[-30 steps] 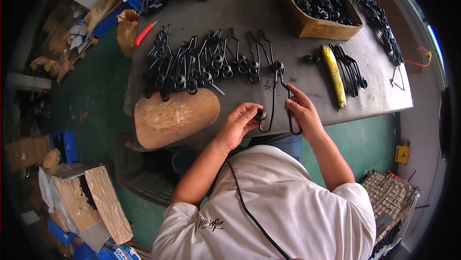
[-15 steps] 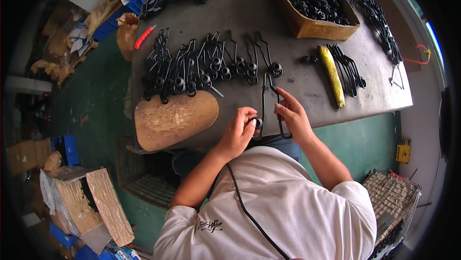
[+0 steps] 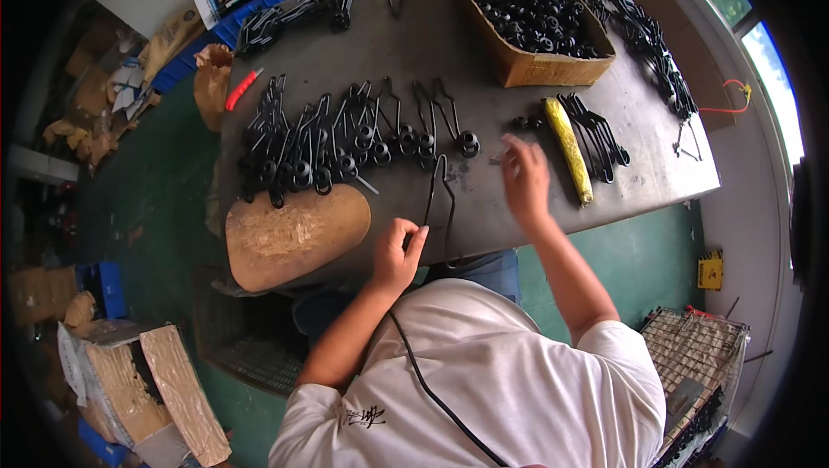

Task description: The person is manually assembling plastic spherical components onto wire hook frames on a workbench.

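My left hand [image 3: 399, 254] is closed, with thumb and fingers pinching one leg of a bent black wire hook [image 3: 450, 209] above the table's near edge. The hook's bend points away from me. My right hand [image 3: 527, 176] is off the hook, its fingers stretched out and slightly blurred, with nothing visible in them. Just beyond its fingertips lie a few small black rings [image 3: 525, 123]. To its right is a yellow wrapped bar [image 3: 568, 153], with several bare bent wire hooks [image 3: 596, 137] beside it. Wire hooks fitted with black rings [image 3: 321, 144] lie in a row at left.
A cardboard box [image 3: 553, 69] full of black rings stands at the far side. A worn brown board [image 3: 294, 230] covers the near left corner of the table [image 3: 414, 53]. A red-handled cutter [image 3: 243, 90] lies at the left edge; more wire hooks [image 3: 652, 53] are heaped at far right.
My right hand has let go of the wire hook and moved away toward the loose rings. My left hand still grips the hook. The whole view has shifted slightly.
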